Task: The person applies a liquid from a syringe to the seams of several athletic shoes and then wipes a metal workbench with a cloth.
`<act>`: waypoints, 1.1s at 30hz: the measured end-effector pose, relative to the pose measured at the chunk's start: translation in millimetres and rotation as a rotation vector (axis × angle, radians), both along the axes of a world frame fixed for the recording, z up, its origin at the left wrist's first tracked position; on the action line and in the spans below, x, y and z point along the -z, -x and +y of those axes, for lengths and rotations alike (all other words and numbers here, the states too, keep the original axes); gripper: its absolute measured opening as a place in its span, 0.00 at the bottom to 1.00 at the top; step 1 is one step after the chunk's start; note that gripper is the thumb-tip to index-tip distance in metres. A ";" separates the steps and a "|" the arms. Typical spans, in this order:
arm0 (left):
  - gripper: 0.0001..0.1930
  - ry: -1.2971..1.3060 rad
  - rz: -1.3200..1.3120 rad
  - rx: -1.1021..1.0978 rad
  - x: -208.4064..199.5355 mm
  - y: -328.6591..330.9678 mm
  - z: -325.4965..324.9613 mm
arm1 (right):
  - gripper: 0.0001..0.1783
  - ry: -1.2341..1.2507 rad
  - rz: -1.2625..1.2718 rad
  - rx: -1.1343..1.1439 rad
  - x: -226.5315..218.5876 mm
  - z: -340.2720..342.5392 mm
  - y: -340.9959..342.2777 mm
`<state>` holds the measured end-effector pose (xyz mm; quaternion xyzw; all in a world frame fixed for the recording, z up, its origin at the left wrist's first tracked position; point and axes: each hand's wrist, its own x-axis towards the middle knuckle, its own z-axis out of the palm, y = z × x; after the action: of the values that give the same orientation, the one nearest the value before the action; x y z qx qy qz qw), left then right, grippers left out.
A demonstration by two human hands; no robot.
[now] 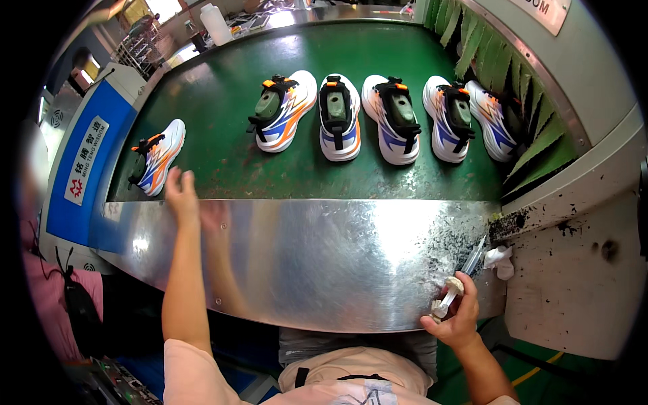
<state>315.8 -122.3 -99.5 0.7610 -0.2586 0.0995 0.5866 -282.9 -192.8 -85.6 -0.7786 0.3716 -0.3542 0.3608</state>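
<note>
My left hand (pixel 181 192) reaches over the belt's near edge, fingers extended, close to the heel side of a sneaker (pixel 163 158) at the far left. I cannot tell whether the fingertips touch it. That shoe is white with orange and blue stripes and black trim. At the lower right, my right hand (pixel 463 316) grips a syringe (pixel 473 258) with a clear barrel and a white plunger. Its tip points away from me over the smudged metal ledge. Off-white material is wrapped around the plunger end.
Several similar sneakers, including a middle one (pixel 345 138), stand on the green conveyor belt (pixel 223 162) with green shoe lasts inside. Green strip flaps (pixel 540 142) hang at the right. A crumpled white tissue (pixel 499 262) lies on the metal ledge (pixel 304 256). A person in pink (pixel 50 297) is at left.
</note>
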 end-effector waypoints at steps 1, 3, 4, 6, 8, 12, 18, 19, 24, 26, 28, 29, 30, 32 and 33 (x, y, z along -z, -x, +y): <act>0.28 0.058 0.049 -0.071 -0.8 -23.9 19.4 | 0.55 -0.001 -0.008 -0.004 2.3 -0.8 0.5; 0.40 0.271 0.340 -0.082 -16.2 -61.5 44.0 | 0.55 0.005 0.007 0.012 5.1 -1.8 5.3; 0.47 0.256 0.366 -0.141 -25.0 -87.6 61.8 | 0.56 0.003 0.002 0.008 6.4 -1.0 5.8; 0.52 0.308 0.451 -0.080 -45.5 -110.2 68.2 | 0.56 0.029 0.018 0.032 6.8 -1.3 5.7; 0.46 0.393 0.536 0.030 -58.9 -132.3 72.4 | 0.57 0.008 0.002 0.037 8.2 0.3 3.5; 0.21 0.423 0.729 0.495 -61.1 -148.6 30.6 | 0.58 0.016 0.018 0.100 7.8 3.1 2.8; 0.24 0.337 0.311 -0.397 -52.4 -135.9 -13.8 | 0.58 0.014 0.093 0.199 12.0 8.6 10.1; 0.26 0.304 0.319 -0.598 -52.7 -142.3 -0.2 | 0.58 0.014 0.100 0.196 10.7 9.1 8.6; 0.29 0.715 0.647 -0.148 -57.3 -168.2 58.0 | 0.59 -0.043 0.118 0.180 17.7 14.8 19.3; 0.27 0.575 0.668 -0.037 -54.9 -170.6 57.5 | 0.60 -0.092 0.229 0.194 17.1 15.6 23.8; 0.25 0.357 0.435 -0.076 -44.0 -156.6 48.4 | 0.60 -0.020 0.245 0.205 20.9 11.9 29.4; 0.28 0.237 0.428 -0.052 -43.5 -148.9 43.5 | 0.60 0.019 0.243 0.214 24.7 10.8 31.8; 0.34 0.165 0.324 -0.006 -36.2 -135.2 25.7 | 0.60 0.014 0.233 0.236 28.3 11.6 36.0; 0.41 0.357 0.397 0.134 -24.8 -112.7 -6.8 | 0.60 0.042 0.276 0.224 25.3 9.9 35.9; 0.40 0.387 0.444 0.095 -29.6 -103.6 -10.0 | 0.60 0.035 0.267 0.205 24.3 8.0 36.7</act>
<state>419.4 -132.4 -69.9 0.6251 -0.1356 -0.0495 0.7671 -319.6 -184.8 -110.0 -0.7831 0.4874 -0.2888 0.2566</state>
